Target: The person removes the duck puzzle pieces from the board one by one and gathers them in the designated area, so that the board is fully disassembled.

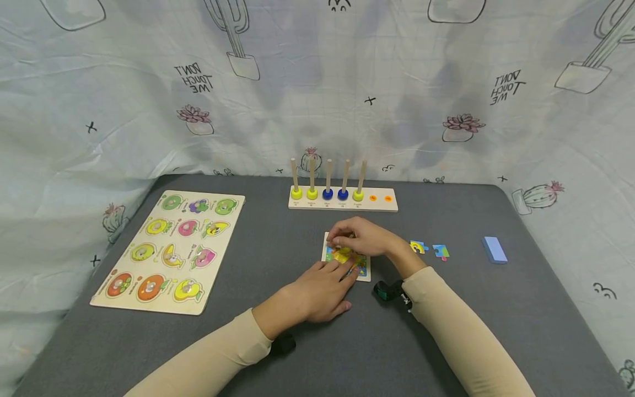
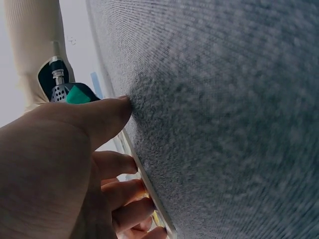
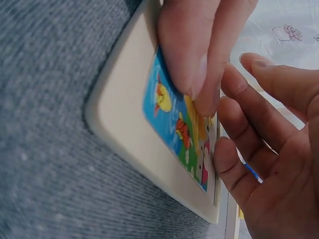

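A small wooden jigsaw puzzle board [image 1: 326, 248] [image 3: 117, 102] with a blue, green and yellow picture lies below both hands. My left hand [image 1: 319, 292] rests across its near left part, fingers mostly straight; in the right wrist view those fingertips [image 3: 187, 64] press on the picture. Above the far side of the board is my right hand [image 1: 364, 237], its fingers [image 3: 232, 154] loosely bent and the thumb apart from them in the right wrist view. I see nothing held in it. Two loose jigsaw pieces [image 1: 418, 246] lie right of the board.
A wooden peg stand [image 1: 342, 204] with yellow and blue rings stands at the back. On the left lies a large fruit puzzle board [image 1: 195, 275]. A blue block [image 1: 494, 250] sits at the right. Patterned cloth [image 1: 317, 88] hangs behind the grey table [image 1: 268, 237].
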`<control>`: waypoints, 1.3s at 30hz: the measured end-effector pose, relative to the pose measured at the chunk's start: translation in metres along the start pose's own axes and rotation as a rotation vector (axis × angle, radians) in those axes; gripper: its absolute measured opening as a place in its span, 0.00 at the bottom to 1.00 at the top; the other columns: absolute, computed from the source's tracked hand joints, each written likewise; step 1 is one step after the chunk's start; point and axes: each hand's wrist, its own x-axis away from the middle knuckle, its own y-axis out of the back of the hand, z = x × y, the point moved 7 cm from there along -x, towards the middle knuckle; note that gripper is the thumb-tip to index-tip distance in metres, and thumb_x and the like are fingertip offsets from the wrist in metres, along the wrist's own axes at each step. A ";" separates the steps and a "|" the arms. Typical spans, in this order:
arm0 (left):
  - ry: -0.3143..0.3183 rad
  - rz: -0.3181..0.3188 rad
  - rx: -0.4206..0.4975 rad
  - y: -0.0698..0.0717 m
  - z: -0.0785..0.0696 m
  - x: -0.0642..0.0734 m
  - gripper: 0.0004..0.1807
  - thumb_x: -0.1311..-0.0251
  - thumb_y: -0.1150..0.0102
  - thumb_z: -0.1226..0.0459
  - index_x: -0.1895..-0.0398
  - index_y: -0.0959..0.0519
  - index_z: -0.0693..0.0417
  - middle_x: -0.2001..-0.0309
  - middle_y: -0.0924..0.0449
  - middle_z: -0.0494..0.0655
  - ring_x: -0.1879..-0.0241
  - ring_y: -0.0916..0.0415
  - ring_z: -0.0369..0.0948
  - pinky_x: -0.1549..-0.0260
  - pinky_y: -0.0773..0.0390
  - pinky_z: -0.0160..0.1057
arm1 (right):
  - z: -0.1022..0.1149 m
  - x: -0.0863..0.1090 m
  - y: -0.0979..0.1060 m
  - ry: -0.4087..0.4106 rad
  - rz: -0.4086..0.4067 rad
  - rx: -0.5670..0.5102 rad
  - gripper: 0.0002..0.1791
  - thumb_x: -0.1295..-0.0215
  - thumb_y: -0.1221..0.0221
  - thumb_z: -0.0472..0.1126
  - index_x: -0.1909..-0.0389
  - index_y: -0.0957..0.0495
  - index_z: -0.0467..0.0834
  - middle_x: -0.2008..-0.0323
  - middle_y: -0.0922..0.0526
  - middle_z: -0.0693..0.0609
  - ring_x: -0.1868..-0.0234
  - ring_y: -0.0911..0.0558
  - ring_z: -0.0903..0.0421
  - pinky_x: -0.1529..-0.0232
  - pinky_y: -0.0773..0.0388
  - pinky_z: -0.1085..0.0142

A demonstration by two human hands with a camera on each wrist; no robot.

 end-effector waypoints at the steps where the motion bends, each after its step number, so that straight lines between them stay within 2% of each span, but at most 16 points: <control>1: 0.000 -0.001 -0.004 0.000 0.000 0.000 0.39 0.23 0.58 0.40 0.17 0.47 0.47 0.17 0.52 0.45 0.24 0.44 0.43 0.30 0.35 0.48 | 0.000 0.000 0.001 0.002 -0.003 -0.007 0.12 0.21 0.47 0.35 0.47 0.17 0.38 0.53 0.13 0.45 0.50 0.14 0.50 0.46 0.19 0.58; 6: 0.000 0.004 0.001 0.002 0.000 0.000 0.39 0.23 0.58 0.40 0.17 0.47 0.47 0.17 0.52 0.45 0.23 0.44 0.43 0.29 0.36 0.48 | 0.000 0.001 0.004 -0.006 -0.026 -0.040 0.12 0.22 0.46 0.35 0.46 0.17 0.38 0.53 0.12 0.47 0.53 0.14 0.52 0.50 0.19 0.58; 14: -0.012 -0.003 0.011 0.002 -0.001 0.000 0.39 0.23 0.58 0.40 0.17 0.46 0.47 0.19 0.47 0.44 0.25 0.43 0.44 0.29 0.35 0.49 | 0.000 0.000 -0.002 0.008 0.022 -0.071 0.12 0.23 0.44 0.35 0.45 0.19 0.36 0.56 0.14 0.45 0.56 0.14 0.51 0.50 0.18 0.58; 22: -0.007 0.003 0.023 0.002 -0.001 0.000 0.38 0.22 0.58 0.40 0.17 0.46 0.47 0.19 0.47 0.45 0.23 0.45 0.43 0.29 0.36 0.48 | -0.002 0.001 -0.004 -0.037 0.031 -0.048 0.12 0.26 0.40 0.33 0.46 0.19 0.37 0.58 0.15 0.46 0.59 0.14 0.53 0.53 0.18 0.59; 34: -0.004 -0.001 0.025 0.001 0.000 0.001 0.39 0.23 0.58 0.40 0.17 0.47 0.46 0.18 0.48 0.44 0.22 0.46 0.43 0.29 0.36 0.48 | -0.001 0.003 -0.001 0.000 -0.022 -0.005 0.10 0.25 0.41 0.35 0.47 0.18 0.38 0.58 0.13 0.48 0.59 0.14 0.53 0.51 0.18 0.57; 39: 0.000 -0.009 0.033 0.001 0.001 0.003 0.39 0.23 0.57 0.40 0.17 0.46 0.47 0.18 0.49 0.44 0.23 0.46 0.43 0.29 0.36 0.48 | 0.002 0.003 0.003 -0.008 -0.042 0.006 0.11 0.24 0.42 0.35 0.47 0.18 0.38 0.56 0.13 0.47 0.58 0.13 0.53 0.52 0.18 0.58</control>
